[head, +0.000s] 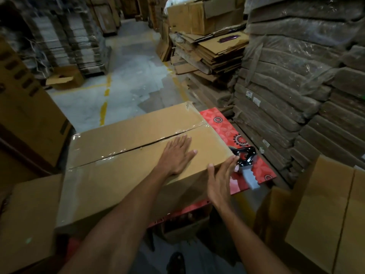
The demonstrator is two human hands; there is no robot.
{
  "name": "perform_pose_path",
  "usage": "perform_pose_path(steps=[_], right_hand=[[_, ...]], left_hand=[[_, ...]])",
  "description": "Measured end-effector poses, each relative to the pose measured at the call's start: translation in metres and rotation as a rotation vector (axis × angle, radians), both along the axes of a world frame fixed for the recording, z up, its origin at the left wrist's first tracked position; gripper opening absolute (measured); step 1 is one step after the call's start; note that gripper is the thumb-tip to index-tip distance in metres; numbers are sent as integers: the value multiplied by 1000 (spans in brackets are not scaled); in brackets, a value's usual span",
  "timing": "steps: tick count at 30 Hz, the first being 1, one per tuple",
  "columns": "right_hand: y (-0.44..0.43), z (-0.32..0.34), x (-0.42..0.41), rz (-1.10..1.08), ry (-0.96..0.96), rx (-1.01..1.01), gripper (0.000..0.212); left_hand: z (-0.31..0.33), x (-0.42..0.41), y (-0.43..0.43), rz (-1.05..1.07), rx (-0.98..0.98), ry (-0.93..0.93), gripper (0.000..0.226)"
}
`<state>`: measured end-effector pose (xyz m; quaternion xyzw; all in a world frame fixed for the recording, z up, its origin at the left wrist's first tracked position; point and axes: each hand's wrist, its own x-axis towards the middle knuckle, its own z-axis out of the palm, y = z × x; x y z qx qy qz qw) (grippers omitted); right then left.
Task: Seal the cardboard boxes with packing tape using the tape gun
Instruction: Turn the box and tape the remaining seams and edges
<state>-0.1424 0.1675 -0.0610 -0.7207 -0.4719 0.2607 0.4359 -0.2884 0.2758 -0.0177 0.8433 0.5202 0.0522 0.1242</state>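
The cardboard box (122,155) fills the centre of the frame, resting on a red patterned table (223,123). The left hand (176,155) lies flat on the box top, fingers straight and spread, just below the centre seam. The right hand (220,182), fingers straight and together, presses against the box's lower-right corner. The tape gun (245,159) lies on the table just right of that corner, beside the right fingertips; neither hand holds it. Its near end is a pale blur, and its left part is hidden behind the fingertips. Glossy tape (110,155) glints along the seam, but how far it runs is hard to make out.
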Motion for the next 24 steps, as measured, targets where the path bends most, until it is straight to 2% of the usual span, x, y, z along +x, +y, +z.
perform_pose_path(steps=[3,6,11,16,20,24], right_hand=[[-1,8,-25,-78,82,-61,91],[-3,14,-48,-63,213,-112,99],[-10,2,-95,-25,309,-123,115],[-13,1,-131,-66,377,-106,118],[-11,-1,-168,-65,393,-117,124],[41,12,-167,-34,334,-120,124]], left_hand=[[0,-37,-16,28,16,-25,67],[-3,-80,-25,104,50,-50,66],[-3,-161,-36,291,95,-69,65],[-7,-239,-49,573,84,25,73],[-11,-273,-51,623,36,87,81],[-11,-265,-63,721,-2,119,85]])
